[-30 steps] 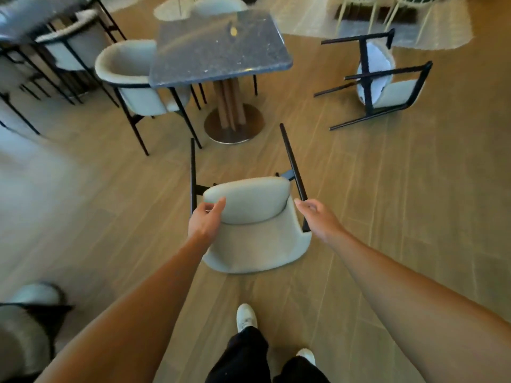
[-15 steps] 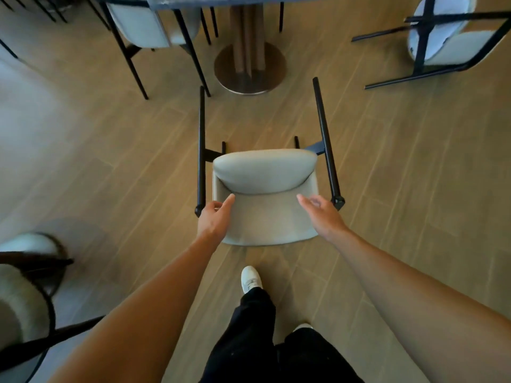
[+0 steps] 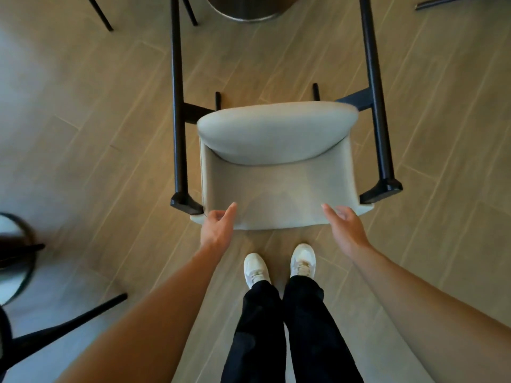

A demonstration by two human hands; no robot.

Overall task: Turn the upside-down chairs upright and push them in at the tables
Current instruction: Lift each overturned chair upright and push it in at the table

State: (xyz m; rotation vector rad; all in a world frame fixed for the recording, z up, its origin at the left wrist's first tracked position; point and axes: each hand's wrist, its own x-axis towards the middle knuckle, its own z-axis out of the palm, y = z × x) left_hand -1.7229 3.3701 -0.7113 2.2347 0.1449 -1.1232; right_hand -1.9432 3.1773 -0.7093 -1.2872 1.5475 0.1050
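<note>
A pale grey upholstered chair (image 3: 276, 186) with a black frame lies tipped on the wooden floor right in front of me, its black legs pointing away toward the table base (image 3: 249, 9). My left hand (image 3: 217, 230) reaches to the near left corner of the chair's grey shell, fingers relaxed and extended, touching or just above its edge. My right hand (image 3: 344, 225) is at the near right part of that edge, fingers also loosely straight. Neither hand grips the chair.
My white shoes (image 3: 257, 269) stand just behind the chair. Another chair (image 3: 16, 272) with black legs sits at the lower left. Thin black legs of a chair (image 3: 102, 15) show at top left, and a black leg (image 3: 442, 1) at top right.
My view has tilted down and moved closer to the chair. Both hands slid from the chair's sides near the legs down to the near edge of its shell.
</note>
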